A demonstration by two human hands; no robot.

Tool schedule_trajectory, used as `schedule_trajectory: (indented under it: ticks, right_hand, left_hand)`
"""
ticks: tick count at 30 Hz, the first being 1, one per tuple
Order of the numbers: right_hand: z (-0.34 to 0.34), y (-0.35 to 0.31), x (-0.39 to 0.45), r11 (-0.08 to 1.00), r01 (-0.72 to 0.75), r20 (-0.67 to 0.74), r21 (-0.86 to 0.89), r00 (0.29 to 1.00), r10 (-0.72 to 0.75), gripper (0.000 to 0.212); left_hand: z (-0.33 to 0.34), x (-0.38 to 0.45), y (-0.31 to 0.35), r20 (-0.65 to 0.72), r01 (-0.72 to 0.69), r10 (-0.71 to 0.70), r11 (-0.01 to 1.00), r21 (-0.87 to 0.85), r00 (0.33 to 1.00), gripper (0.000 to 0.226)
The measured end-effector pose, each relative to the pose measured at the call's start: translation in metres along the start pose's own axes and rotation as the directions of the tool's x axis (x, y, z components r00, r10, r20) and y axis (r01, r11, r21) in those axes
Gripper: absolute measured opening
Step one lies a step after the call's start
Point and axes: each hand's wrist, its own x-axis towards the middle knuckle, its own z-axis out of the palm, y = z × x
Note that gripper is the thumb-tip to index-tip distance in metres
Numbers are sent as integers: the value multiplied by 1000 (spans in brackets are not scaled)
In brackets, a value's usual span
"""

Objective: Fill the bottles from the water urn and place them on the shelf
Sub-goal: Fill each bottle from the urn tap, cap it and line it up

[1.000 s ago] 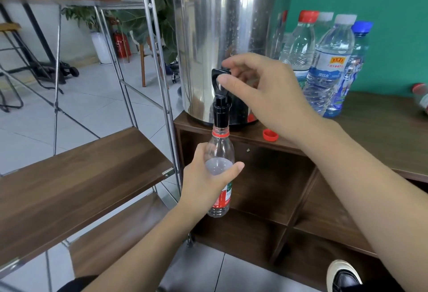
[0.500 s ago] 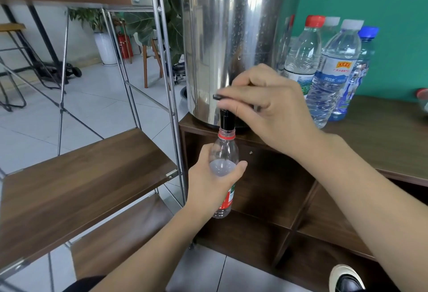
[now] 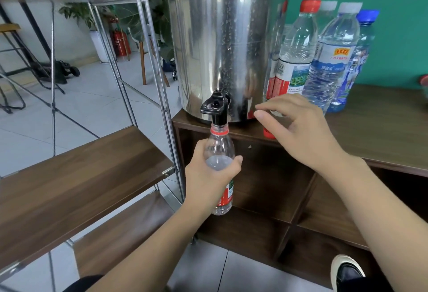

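Teal wall behind; dark wooden counter [image 3: 382,129] carried a steel water urn [image 3: 222,41] with black tap [image 3: 215,108] at its base. Left hand [image 3: 208,178] gripped a clear bottle [image 3: 220,152], upright, mouth directly under the tap, water near its shoulder. Right hand [image 3: 294,127] hovered just right of the tap, fingers loosely spread, holding nothing, above a red cap [image 3: 268,133] on the counter. Capped bottles [image 3: 324,60] stood beside the urn. Wooden shelf [image 3: 76,175] stood left of the bottle.
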Motion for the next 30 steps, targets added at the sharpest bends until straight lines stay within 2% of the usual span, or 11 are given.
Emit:
schedule_trajectory:
  ticks: [6,13,24,30]
  right_hand:
    - [-11,29,-7,980,-187,182,-64,964,196,53]
    - [-5,46,-15,966,-241,255,-88,932,256,72]
    - [-3,46,-13,965,-234,277,-118,925,258,50]
    - [-3,44,-18,964,-229,264,-134,930,257,47]
  left_hand:
    - [4,0,-1,-32,22,-23,999,-25,999,45]
    - [4,1,0,-42,-3,2,1000,-15,999,46]
    - [5,1,1,-56,-22,22,1000,7,998,48]
    - [5,1,-2,-57,-28,28,1000,11,998,43]
